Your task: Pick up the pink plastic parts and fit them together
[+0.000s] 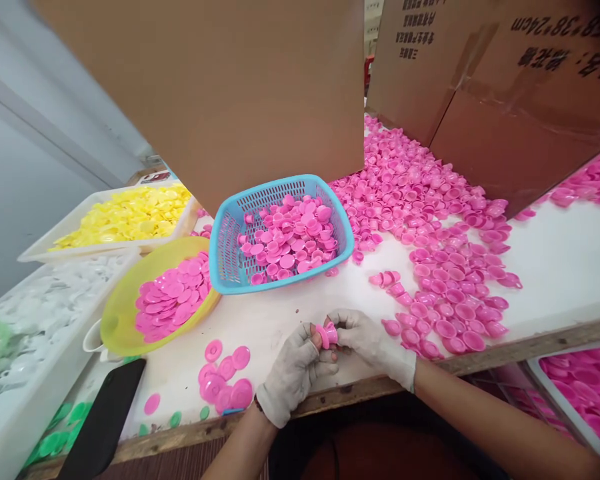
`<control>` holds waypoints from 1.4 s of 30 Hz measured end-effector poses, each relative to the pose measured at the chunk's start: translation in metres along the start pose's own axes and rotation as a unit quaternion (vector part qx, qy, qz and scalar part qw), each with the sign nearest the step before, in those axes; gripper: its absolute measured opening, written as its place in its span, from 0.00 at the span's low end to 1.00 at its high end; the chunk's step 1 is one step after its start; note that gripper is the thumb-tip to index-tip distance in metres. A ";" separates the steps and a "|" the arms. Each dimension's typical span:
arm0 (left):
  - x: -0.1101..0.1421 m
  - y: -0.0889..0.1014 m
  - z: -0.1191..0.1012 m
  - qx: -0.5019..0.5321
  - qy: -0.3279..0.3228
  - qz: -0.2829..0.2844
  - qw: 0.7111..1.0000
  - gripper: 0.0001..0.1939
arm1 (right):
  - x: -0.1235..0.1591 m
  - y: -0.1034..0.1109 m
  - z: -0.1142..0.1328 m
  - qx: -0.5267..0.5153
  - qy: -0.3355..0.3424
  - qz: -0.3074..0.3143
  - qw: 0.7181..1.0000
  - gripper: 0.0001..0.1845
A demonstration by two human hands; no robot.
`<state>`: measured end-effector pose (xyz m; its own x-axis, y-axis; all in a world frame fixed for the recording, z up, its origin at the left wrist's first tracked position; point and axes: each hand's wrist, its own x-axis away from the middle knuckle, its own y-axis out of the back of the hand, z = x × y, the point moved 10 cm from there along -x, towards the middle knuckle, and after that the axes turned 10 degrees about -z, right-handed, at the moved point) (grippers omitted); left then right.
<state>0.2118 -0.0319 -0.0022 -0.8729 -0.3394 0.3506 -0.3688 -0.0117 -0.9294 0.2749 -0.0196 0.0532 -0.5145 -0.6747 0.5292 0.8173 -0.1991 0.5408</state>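
Note:
Near the table's front edge, both gloved hands meet over small pink plastic parts. My left hand (293, 373), in a white glove with bare fingertips, pinches a round pink saucer (322, 337) by its edge. From the other side, my right hand (367, 339) grips a small pink toy cup (333, 333), turned sideways with its base against the saucer. Whether the two are joined cannot be made out. Several loose pink discs (227, 369) lie flat to the left of my hands. On the right, pink toy cups (445, 328) lie in a spread-out pile.
A blue basket (280, 288) of pink assembled pieces stands behind my hands. Left of it are a yellow bowl (111, 313) of pink discs, a tray (35, 252) of yellow parts and a black phone (105, 417). Large cardboard boxes (230, 87) stand at the back.

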 end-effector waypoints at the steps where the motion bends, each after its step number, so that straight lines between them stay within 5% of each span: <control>1: 0.001 0.000 0.003 0.006 0.014 0.004 1.000 0.17 | -0.001 0.001 0.002 0.021 0.019 -0.007 1.000 0.08; 6: 0.000 0.005 0.000 0.008 -0.004 -0.019 1.000 0.16 | 0.004 0.004 0.024 0.224 0.140 -0.006 0.965 0.07; 10: -0.004 0.007 -0.007 -0.031 -0.033 -0.026 0.999 0.17 | 0.025 -0.022 0.023 0.146 0.049 0.195 0.969 0.14; 12: -0.006 0.007 -0.006 -0.048 -0.033 -0.018 0.998 0.18 | 0.030 -0.026 0.021 0.118 0.015 0.231 0.965 0.13; 21: -0.019 0.005 -0.002 -0.126 -0.026 -0.043 0.991 0.19 | 0.005 -0.002 -0.025 0.164 -0.052 0.078 0.982 0.17; 28: -0.026 0.001 0.004 -0.167 -0.007 -0.074 0.983 0.20 | 0.011 0.010 -0.025 0.250 -0.110 0.124 0.954 0.16; 36: -0.037 -0.011 0.012 -0.190 0.027 -0.033 0.981 0.21 | 0.017 0.018 -0.038 0.141 -0.212 0.147 0.956 0.16; 42: -0.042 -0.010 0.003 -0.269 0.017 -0.050 0.962 0.21 | 0.017 0.015 -0.032 0.125 -0.208 0.139 0.960 0.16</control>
<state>0.2530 -0.0205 -0.0076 -0.8310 -0.3313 0.4468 -0.5553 0.4481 -0.7006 0.2865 -0.0561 0.0493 -0.3870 -0.3253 0.8628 0.8767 0.1599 0.4536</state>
